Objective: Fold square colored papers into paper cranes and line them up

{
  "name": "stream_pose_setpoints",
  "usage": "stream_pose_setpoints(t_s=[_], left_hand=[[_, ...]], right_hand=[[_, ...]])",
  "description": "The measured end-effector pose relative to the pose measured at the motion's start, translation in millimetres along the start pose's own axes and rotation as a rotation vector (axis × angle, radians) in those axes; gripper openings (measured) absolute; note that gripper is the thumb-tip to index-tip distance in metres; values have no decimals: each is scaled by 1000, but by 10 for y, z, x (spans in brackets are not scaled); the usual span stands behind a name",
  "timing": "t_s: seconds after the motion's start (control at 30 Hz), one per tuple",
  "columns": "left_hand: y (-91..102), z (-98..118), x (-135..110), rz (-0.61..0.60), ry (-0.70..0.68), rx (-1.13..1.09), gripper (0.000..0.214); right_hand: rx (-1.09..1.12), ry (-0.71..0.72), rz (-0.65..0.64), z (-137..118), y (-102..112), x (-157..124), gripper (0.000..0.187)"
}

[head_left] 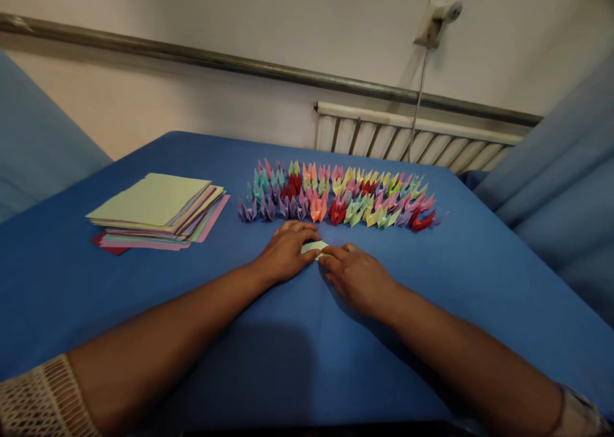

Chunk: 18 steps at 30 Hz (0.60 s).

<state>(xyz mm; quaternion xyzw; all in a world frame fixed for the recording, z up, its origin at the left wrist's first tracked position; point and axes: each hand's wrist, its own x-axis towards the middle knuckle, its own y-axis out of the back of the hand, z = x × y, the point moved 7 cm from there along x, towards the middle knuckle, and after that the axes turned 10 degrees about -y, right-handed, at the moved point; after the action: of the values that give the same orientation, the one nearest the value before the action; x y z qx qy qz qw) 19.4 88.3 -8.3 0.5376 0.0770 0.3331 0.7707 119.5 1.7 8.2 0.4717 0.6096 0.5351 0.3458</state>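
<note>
Sheets point(151, 200) lie left, cranes point(338, 212) far on the blue bench point(455, 264); the left hand point(289, 251) and right hand point(357, 274) pinch paper point(311, 247) nearer; a rail point(215, 58) and radiator point(407, 119) run beyond.

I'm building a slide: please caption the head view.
Left hand and right hand on a pale paper piece, origami figures beyond, paper stack at left.

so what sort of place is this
Probably an indoor room with a craft table, though home or workplace I can't tell. The white ribbed wall radiator and draped blue fabric suggest a room; the rows of multicoloured folded-paper figures suggest crafting.
</note>
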Motion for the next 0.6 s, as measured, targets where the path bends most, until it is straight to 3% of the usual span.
stream_pose_setpoints(t_s=[0.27, 0.6], left_hand=[[26, -18, 43, 13, 59, -74, 19], [64, 21, 2, -2, -83, -80, 13]], right_hand=[[38, 31, -5, -4, 10, 3, 33], [56, 25, 15, 20, 8, 0, 31]])
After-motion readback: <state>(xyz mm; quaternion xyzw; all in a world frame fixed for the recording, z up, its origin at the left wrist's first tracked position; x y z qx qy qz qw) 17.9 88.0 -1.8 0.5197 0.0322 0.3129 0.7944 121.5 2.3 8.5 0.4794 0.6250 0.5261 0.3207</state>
